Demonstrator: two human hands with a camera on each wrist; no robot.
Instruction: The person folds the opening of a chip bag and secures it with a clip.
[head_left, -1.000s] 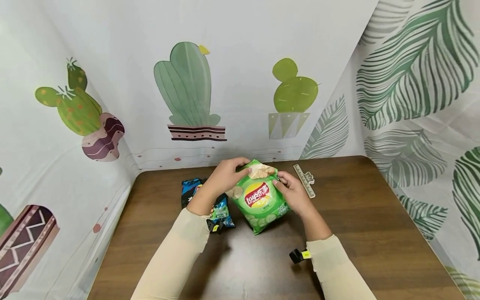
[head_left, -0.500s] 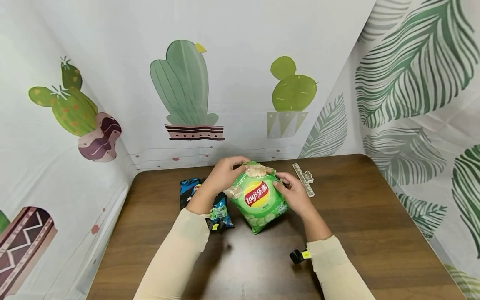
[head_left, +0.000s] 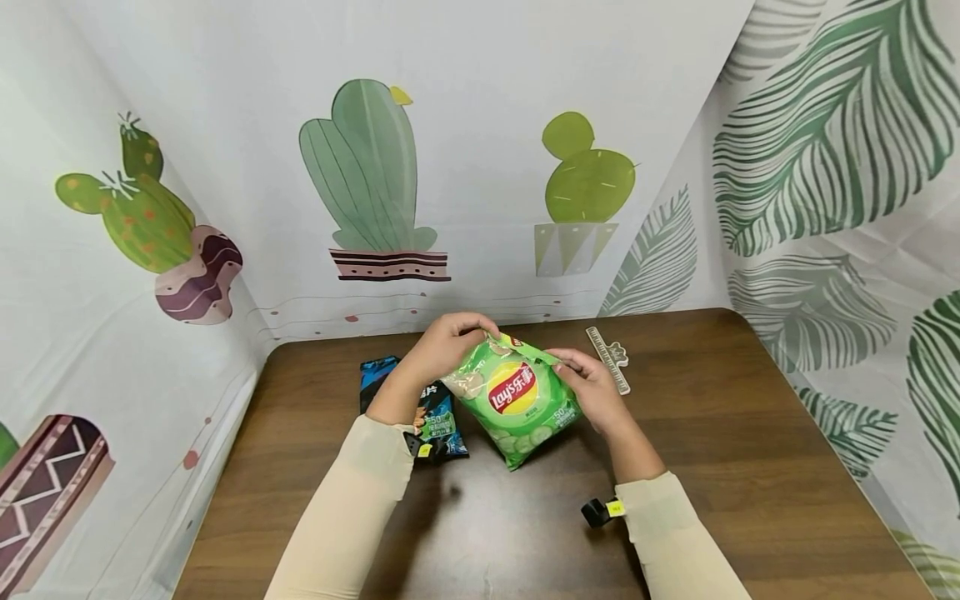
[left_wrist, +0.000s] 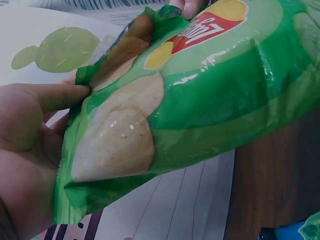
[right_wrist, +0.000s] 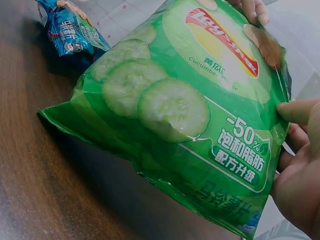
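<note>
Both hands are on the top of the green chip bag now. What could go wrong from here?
1. The left hand and right hand pinch the green chip bag only at its top edge; a hard pull might burst it and scatter chips.
2. The bag's bottom corner rests on the table beside the blue snack bag, which could get knocked.

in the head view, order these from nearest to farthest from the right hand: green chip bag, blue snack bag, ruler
1. green chip bag: gripped by the right hand at its right edge.
2. ruler: flat on the table just behind the hand, towards the back wall.
3. blue snack bag: beyond the green bag, on the left, under the left forearm.
</note>
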